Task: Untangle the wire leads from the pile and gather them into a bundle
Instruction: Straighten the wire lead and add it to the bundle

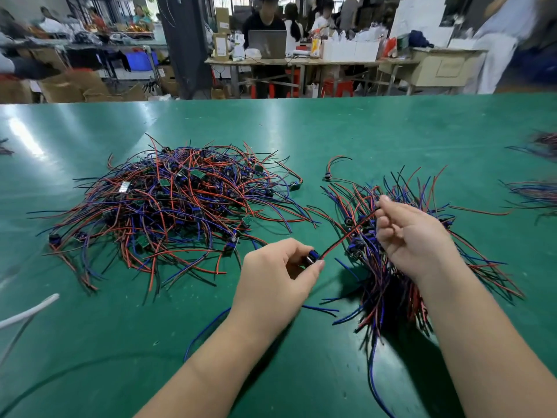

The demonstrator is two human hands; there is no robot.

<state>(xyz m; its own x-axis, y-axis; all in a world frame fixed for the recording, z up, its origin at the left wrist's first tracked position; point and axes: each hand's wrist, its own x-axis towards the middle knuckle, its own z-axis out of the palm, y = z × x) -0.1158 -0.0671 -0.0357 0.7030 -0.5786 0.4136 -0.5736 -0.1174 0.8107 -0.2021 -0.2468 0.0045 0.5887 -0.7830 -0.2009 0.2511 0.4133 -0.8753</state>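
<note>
Between our two hands, a single red-and-black wire lead (346, 235) stretched taut above the table. Our left hand (280, 273) pinched the blue component (313, 257) at the lead's near end between thumb and forefinger. Our right hand (413, 236) pinched the far tips with its fingers curled.

To do this step well, we judged that the lead should stay straight and slide clear of stray loops. It should then be laid parallel on the gathered bundle (388, 285), with the components at one end. That bundle lay directly beneath our right hand, its wires fanning out at both ends. The tangled pile (168, 206) of red, blue and black leads, dotted with small green circuit boards, sat apart to the left and looked large.

Everything rested on a glossy green table (331, 131). A white cable (30, 309) crossed its left edge. Beyond it was a busy workshop with desks, a laptop (268, 42), cardboard boxes (72, 86), red stools (337, 87) and several people.
</note>
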